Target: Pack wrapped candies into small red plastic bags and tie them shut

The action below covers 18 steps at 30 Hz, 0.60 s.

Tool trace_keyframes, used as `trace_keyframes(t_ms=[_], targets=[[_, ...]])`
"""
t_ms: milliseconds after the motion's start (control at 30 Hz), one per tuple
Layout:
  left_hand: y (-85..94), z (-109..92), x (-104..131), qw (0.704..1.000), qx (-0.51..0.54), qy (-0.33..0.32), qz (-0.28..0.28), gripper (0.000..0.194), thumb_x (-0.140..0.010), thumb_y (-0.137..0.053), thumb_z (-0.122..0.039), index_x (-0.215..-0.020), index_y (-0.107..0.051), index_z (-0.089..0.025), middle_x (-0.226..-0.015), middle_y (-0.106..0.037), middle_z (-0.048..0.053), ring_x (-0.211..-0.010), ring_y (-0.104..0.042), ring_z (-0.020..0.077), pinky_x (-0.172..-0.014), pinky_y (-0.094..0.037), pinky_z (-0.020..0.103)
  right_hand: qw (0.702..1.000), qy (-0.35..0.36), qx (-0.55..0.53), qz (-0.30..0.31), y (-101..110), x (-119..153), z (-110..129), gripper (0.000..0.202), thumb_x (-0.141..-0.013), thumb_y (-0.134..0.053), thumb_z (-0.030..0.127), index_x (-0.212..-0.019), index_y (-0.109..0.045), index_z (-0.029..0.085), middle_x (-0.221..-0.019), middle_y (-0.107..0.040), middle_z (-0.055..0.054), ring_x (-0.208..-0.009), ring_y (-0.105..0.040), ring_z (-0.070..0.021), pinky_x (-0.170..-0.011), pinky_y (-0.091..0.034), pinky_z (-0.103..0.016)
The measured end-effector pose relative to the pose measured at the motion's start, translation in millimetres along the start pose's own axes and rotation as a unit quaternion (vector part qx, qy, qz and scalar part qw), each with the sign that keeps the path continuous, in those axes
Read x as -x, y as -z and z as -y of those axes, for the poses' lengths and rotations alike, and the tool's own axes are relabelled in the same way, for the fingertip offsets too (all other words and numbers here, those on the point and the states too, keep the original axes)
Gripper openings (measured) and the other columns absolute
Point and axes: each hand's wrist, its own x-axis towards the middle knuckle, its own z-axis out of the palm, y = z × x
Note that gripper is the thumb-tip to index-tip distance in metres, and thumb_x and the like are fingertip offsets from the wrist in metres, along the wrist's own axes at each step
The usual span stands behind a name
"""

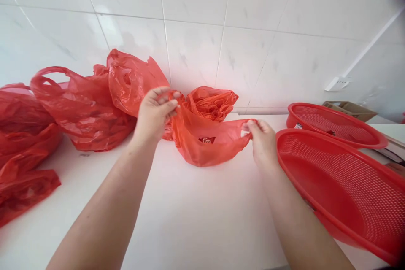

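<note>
left hand (156, 112) + right hand (264, 139) | hold red bag (202, 152) open | white table (202, 219)

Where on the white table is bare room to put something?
The widest bare patch of the white table lies between the left forearm and right forearm, nearer than the held red plastic bag. Another lies between the left forearm and crumpled red plastic bags. Those bags crowd the left; two red mesh plastic baskets crowd the right.

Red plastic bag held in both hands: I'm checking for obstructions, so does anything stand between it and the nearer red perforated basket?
Yes: the right hand, pinching the bag's right edge, and the right forearm are between the red plastic bag and the nearer basket. I see no other object in that gap.
</note>
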Motion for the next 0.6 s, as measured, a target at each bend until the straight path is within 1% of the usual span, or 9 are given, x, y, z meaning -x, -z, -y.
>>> trace_keyframes(t_ms=[67,133,200,267,300,367,467,533,600], targets=[[-3.5,-20.8,-3.9,0.999,-0.008,-0.052,0.013,0.04,-0.067,-0.072,-0.009,-0.102,-0.057,-0.019,-0.096,-0.067,0.005,-0.082,-0.066,0.0134,-0.068,-0.052,0.022,0.992,0.059,-0.086,-0.073,4.7,-3.1,16.9,0.024,-0.079,-0.057,0.042,-0.082,-0.059,0.019,-0.081,-0.064,-0.002,-0.08,-0.062,-0.0152,-0.074,-0.048,-0.029],[-0.6,-31.5,-0.7,0.997,-0.02,-0.066,0.023,0.041,-0.068,-0.072,-0.008,-0.105,-0.057,-0.019,-0.095,-0.066,0.004,-0.093,-0.065,0.0169,-0.073,-0.053,0.023,0.985,0.07,-0.122,-0.101,8.1,-0.8,24.8,0.023,-0.077,-0.061,0.041,-0.079,-0.06,0.018,-0.078,-0.063,-0.001,-0.079,-0.061,-0.0153,-0.075,-0.048,-0.03],[7.5,-32.5,7.3,0.997,-0.039,-0.056,0.031,0.04,-0.07,-0.072,-0.01,-0.106,-0.057,-0.02,-0.093,-0.065,0.003,-0.097,-0.064,0.0185,-0.075,-0.054,0.025,0.986,0.051,-0.133,-0.082,10.6,3.5,21.7,0.025,-0.078,-0.061,0.043,-0.079,-0.06,0.018,-0.081,-0.064,-0.003,-0.081,-0.062,-0.0167,-0.076,-0.048,-0.032],[20.7,-26.9,18.0,0.997,-0.06,-0.038,0.036,0.042,-0.07,-0.073,-0.014,-0.108,-0.057,-0.021,-0.095,-0.064,0.002,-0.097,-0.063,0.0191,-0.077,-0.055,0.028,0.987,0.044,-0.151,-0.027,13.4,7.6,7.7,0.032,-0.077,-0.061,0.048,-0.09,-0.059,0.019,-0.099,-0.064,-0.008,-0.094,-0.061,-0.0196,-0.082,-0.049,-0.036],[29.1,-22.3,24.1,0.997,-0.068,-0.031,0.035,0.047,-0.069,-0.075,-0.015,-0.111,-0.056,-0.023,-0.098,-0.064,0.003,-0.098,-0.063,0.0197,-0.079,-0.055,0.03,0.986,0.049,-0.16,0.005,15.0,9.1,-2.8,0.04,-0.076,-0.062,0.051,-0.101,-0.056,0.021,-0.114,-0.061,-0.01,-0.105,-0.059,-0.0213,-0.086,-0.047,-0.038],[48.0,-9.8,36.9,0.997,-0.076,-0.023,0.025,0.067,-0.062,-0.08,-0.015,-0.122,-0.051,-0.026,-0.107,-0.062,0.004,-0.106,-0.059,0.0223,-0.086,-0.053,0.032,0.983,0.048,-0.165,0.07,17.3,11.0,-28.1,0.071,-0.067,-0.066,0.061,-0.124,-0.042,0.026,-0.139,-0.042,-0.014,-0.125,-0.046,-0.0246,-0.095,-0.043,-0.043],[70.0,18.5,55.5,0.994,-0.103,0.023,0.006,0.094,-0.051,-0.085,-0.009,-0.133,-0.043,-0.028,-0.126,-0.055,0.009,-0.126,-0.044,0.0283,-0.095,-0.047,0.035,0.984,-0.012,-0.111,0.136,11.3,9.7,-61.3,0.112,-0.053,-0.071,0.068,-0.141,-0.013,0.03,-0.151,-0.018,-0.021,-0.137,-0.029,-0.0294,-0.101,-0.036,-0.051],[71.1,41.7,64.1,0.985,-0.143,0.095,0.016,0.095,-0.047,-0.085,-0.007,-0.131,-0.047,-0.027,-0.137,-0.047,0.011,-0.134,-0.033,0.0319,-0.098,-0.043,0.038,0.981,-0.049,-0.079,0.171,-3.7,6.2,-68.4,0.12,-0.052,-0.075,0.064,-0.144,-0.007,0.029,-0.152,-0.016,-0.023,-0.138,-0.026,-0.0302,-0.101,-0.034,-0.053],[59.7,63.9,67.7,0.983,-0.121,0.138,0.019,0.089,-0.046,-0.086,-0.008,-0.127,-0.052,-0.025,-0.142,-0.044,0.01,-0.137,-0.028,0.0322,-0.101,-0.04,0.038,0.971,-0.042,-0.103,0.209,-25.5,2.7,-60.5,0.119,-0.049,-0.079,0.059,-0.144,-0.015,0.029,-0.15,-0.024,-0.02,-0.136,-0.031,-0.0295,-0.101,-0.035,-0.052]])
